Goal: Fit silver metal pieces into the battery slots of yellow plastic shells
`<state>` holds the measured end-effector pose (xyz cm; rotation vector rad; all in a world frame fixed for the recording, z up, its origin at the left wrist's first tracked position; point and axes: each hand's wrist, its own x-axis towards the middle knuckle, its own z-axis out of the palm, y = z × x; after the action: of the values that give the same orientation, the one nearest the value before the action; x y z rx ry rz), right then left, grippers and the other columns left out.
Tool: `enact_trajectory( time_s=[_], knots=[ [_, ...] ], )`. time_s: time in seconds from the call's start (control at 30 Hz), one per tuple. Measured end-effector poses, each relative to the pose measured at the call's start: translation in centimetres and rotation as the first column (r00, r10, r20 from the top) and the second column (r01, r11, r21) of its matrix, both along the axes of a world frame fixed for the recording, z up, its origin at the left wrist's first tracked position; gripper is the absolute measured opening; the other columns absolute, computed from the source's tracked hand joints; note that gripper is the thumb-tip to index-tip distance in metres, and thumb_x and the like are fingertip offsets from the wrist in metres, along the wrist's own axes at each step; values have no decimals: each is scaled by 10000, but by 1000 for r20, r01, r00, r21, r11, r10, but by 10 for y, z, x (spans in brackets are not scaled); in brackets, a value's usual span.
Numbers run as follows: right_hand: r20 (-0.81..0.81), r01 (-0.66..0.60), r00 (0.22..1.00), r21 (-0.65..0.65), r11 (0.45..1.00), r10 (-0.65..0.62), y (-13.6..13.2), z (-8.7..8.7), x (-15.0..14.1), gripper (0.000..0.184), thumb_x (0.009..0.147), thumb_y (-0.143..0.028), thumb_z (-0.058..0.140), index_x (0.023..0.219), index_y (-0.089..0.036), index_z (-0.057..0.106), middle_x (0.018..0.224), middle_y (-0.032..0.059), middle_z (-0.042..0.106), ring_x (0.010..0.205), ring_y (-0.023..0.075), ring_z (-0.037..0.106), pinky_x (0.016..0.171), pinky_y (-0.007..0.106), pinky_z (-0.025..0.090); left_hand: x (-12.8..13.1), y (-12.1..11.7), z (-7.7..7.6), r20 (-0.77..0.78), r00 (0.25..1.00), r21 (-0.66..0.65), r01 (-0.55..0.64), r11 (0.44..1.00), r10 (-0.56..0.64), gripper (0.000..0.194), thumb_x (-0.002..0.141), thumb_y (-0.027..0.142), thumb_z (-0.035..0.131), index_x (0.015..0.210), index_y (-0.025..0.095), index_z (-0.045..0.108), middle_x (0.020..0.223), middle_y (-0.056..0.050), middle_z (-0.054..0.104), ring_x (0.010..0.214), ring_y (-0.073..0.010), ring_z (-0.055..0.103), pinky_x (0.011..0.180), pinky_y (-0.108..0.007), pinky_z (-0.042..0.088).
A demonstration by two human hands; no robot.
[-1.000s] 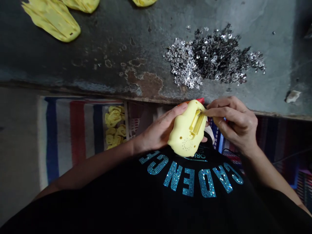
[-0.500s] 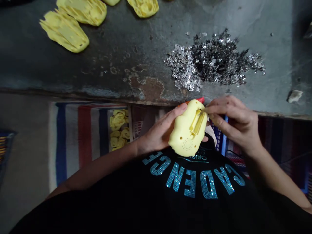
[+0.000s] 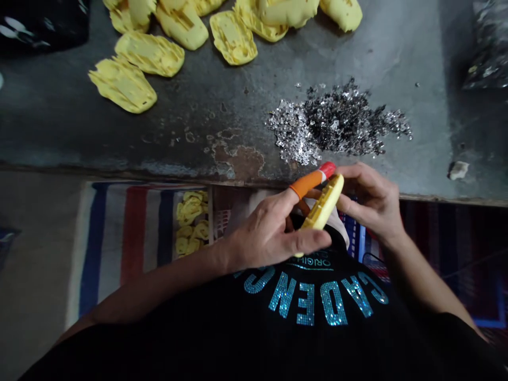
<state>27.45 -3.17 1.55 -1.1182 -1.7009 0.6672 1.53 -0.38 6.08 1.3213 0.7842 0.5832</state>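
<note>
Leaning edge-on, yellow shell [image 3: 327,203] sits in left hand [image 3: 270,228]

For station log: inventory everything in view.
Bench: 1, grey, top
Held shell: 1, yellow, centre
Bench shells: several, yellow, along top
Metal pieces: one heap, silver, bench right
Bag: 1, clear, upper right
Dark item: 1, black, upper left
Scrap: 1, whitish, right
Lower shells: several, yellow, below bench
Sheet: 1, white/red/blue, left
Plasticware: uncounted, blue, below bench
Shirt: 1, black, bottom
Left hand: 1, on held shell; forefinger cover orange/red
Right hand: 1, bare, by held shell
</note>
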Motion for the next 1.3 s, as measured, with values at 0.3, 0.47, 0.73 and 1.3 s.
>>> enact_trajectory(
  time_s=[0.3, 0.47, 0.73, 1.3],
  knots=[
    [-12, 228, 972, 299, 927, -236, -17, -34, -14, 359, 1085, -411, 777, 1430, -312, 789, 1166, 83, 886, 980, 290, 863, 815, 458, 735, -2, 1, -3, -109, 991, 392, 118, 913, -81, 812, 988, 408, 938, 1746, 286, 676, 1485, -117, 810, 1272, -327, 811, 1210, -421, 628],
    [-14, 210, 976, 299, 931, -216, -18, -32, -12, 407, 1081, -312, 806, 1488, -315, 784, 1220, 75, 897, 1053, 295, 874, 881, 473, 752, 2, 1, -13, -43, 997, 641, 81, 763, -69, 806, 911, 356, 987, 1659, 222, 719, 1526, -158, 807, 1314, -317, 836, 1189, -431, 690],
    [-38, 227, 973, 355, 907, -229, -18, -37, -16, 512, 1077, -274, 819, 1580, -352, 761, 1270, 74, 900, 1104, 311, 870, 899, 497, 754, 3, 0, -22, -12, 1000, 746, 26, 666, -26, 777, 916, 351, 994, 1623, 145, 744, 1537, -235, 827, 1370, -357, 850, 1241, -456, 673],
    [-700, -475, 711, -549, 688, -68, -25, -35, -71, 534, 957, -777, 876, 1066, -258, 817, 918, 10, 838, 671, 144, 712, 624, 276, 617, -47, 35, -28, -35, 956, 526, 264, 808, -290, 1092, 825, 258, 1078, 1804, 382, 609, 1736, -106, 713, 1638, -471, 649, 1419, -609, 512]
  ],
)
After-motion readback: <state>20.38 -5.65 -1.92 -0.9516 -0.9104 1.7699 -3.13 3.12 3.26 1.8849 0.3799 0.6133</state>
